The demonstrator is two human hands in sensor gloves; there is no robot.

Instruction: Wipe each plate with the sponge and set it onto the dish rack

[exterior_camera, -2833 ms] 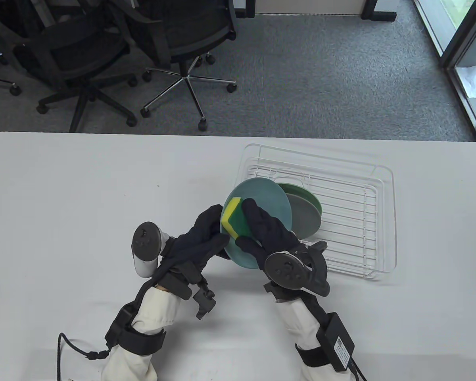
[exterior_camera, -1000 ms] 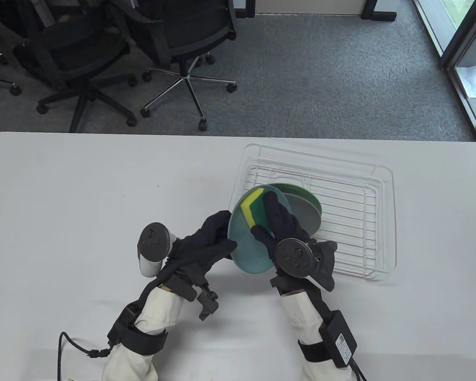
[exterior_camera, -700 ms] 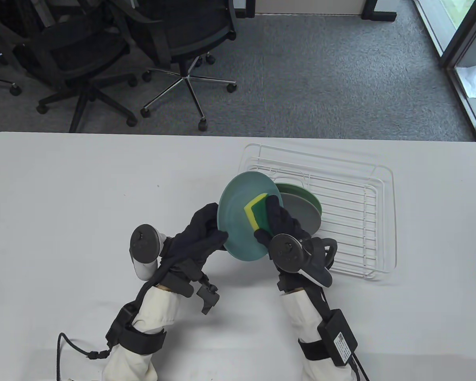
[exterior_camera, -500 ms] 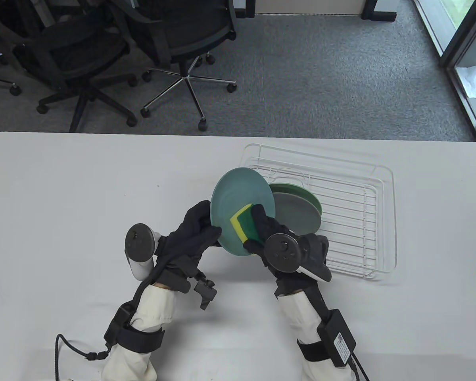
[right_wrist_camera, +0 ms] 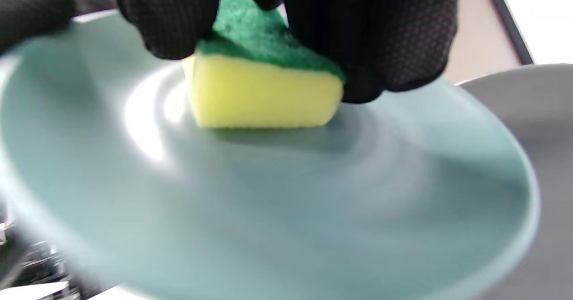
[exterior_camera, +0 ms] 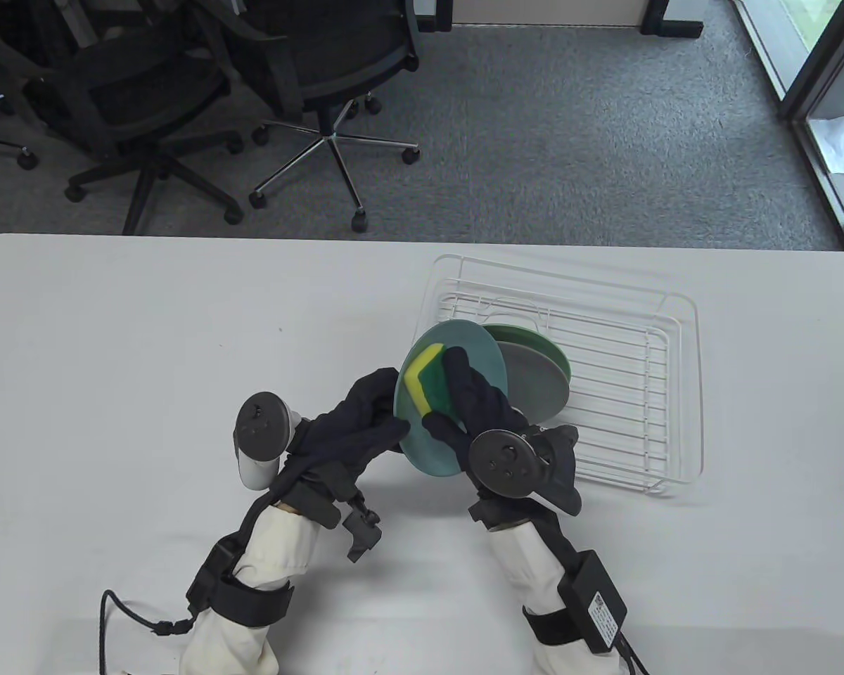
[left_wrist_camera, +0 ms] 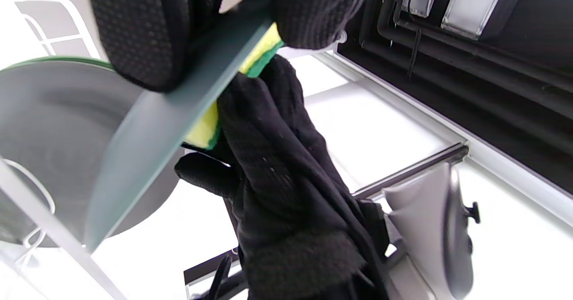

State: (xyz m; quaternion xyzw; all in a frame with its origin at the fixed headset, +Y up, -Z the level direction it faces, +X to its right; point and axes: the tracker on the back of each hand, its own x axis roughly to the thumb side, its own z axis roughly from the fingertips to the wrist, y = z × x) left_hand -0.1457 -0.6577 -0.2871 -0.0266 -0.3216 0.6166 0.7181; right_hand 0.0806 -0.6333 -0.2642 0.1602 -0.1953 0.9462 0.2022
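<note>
Both hands busy: left hand [exterior_camera: 366, 422] pinches the teal plate [exterior_camera: 482, 351] by its edge, right hand [exterior_camera: 475, 404] grips the sponge [exterior_camera: 422, 376] against its face

I hold the plate tilted on edge at centre frame, just left of the dish rack [exterior_camera: 668, 365], so its face turns toward my right hand and the yellow side of the sponge presses flat on it, green scourer under my fingertips [right_wrist_camera: 394, 53]; my thumb clamps one side of the rim and my fingers the other to brace against the rubbing. In the rack's left part a grey plate [exterior_camera: 538, 387] and a green plate [exterior_camera: 534, 344] behind it stand leaning; its right part holds only bare wire
</note>
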